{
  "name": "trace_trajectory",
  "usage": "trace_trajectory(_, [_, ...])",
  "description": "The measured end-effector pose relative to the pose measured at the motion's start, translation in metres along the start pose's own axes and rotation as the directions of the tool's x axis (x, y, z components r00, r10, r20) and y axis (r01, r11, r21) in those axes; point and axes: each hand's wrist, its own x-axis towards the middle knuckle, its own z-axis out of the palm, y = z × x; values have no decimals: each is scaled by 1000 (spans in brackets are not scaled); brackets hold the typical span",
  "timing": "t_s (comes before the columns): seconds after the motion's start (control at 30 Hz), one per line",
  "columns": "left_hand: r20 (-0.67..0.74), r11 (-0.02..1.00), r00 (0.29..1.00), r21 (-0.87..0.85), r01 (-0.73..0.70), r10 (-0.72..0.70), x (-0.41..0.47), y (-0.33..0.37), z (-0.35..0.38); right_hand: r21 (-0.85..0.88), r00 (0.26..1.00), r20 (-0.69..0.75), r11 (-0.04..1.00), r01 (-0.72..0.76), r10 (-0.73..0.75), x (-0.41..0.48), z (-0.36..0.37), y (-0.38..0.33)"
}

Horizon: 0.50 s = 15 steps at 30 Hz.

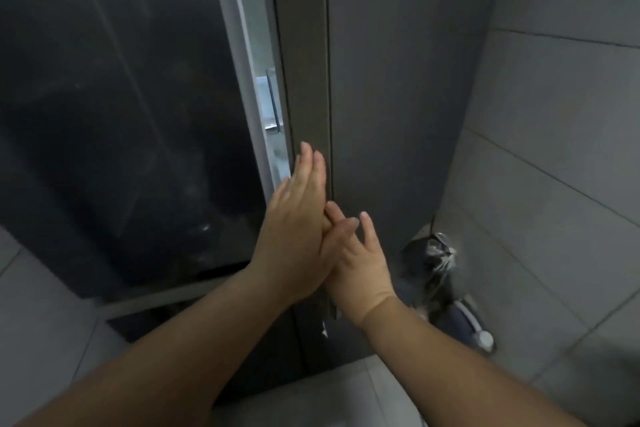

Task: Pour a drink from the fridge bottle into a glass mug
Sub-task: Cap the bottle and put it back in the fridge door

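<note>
Left hand (298,229) and right hand (360,263) are both open and empty. The fridge bottle is out of sight, presumably behind the narrow lit gap (263,80) just above my left fingertips. No glass mug shows either. I expect the bottle to be cold, maybe slick, and heavy if full, so I'd grip its body, not the cap. My left hand lies flat, fingers straight, against the tall matt grey fridge door edge (304,45). My right, fingers loosely spread, touches it from beneath.
</note>
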Motion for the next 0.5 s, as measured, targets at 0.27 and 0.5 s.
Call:
trace_trajectory(0.27, [-147,990,985,94,101,-87,27,-55,25,631,371,770,-528,-569,519,-32,77,-31])
trace_trajectory(0.5, [-379,885,925,431,172,4,-4,-83,83,61,179,984,-944,-324,2,14,133,-33])
